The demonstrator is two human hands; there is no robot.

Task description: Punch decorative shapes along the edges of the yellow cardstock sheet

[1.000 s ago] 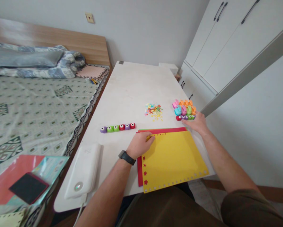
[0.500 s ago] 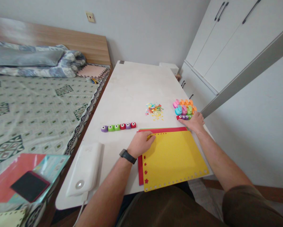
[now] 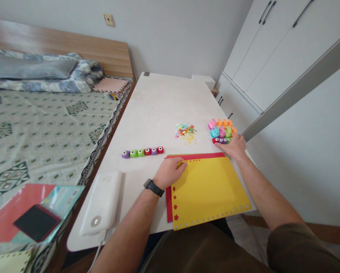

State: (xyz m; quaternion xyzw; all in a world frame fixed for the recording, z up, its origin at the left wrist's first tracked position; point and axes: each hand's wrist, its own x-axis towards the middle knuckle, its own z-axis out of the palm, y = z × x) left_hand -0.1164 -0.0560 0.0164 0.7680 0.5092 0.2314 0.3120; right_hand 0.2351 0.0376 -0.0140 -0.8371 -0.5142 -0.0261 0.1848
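A yellow sheet (image 3: 211, 191) with punched holes along its edges lies on red and green sheets (image 3: 192, 156) at the near edge of the white table (image 3: 158, 110). My left hand (image 3: 170, 171), with a black watch on its wrist, rests curled on the yellow sheet's top left corner. My right hand (image 3: 234, 146) lies at the near end of a cluster of coloured paper punches (image 3: 221, 131), fingers curled around the small ones at its front row. A row of small punches (image 3: 143, 152) in purple, green and red sits left of the sheets.
A pile of coloured paper cut-outs (image 3: 185, 131) lies mid-table. A white power bank (image 3: 102, 203) with a cable sits at the near left. A bed (image 3: 39, 125) runs along the left, with red card and a dark phone (image 3: 35, 222) on it. White cupboards (image 3: 272, 49) stand at the right.
My right hand has drawn slightly in toward the front row of the punch cluster and its fingers have curled. My left hand has stayed on the yellow sheet.
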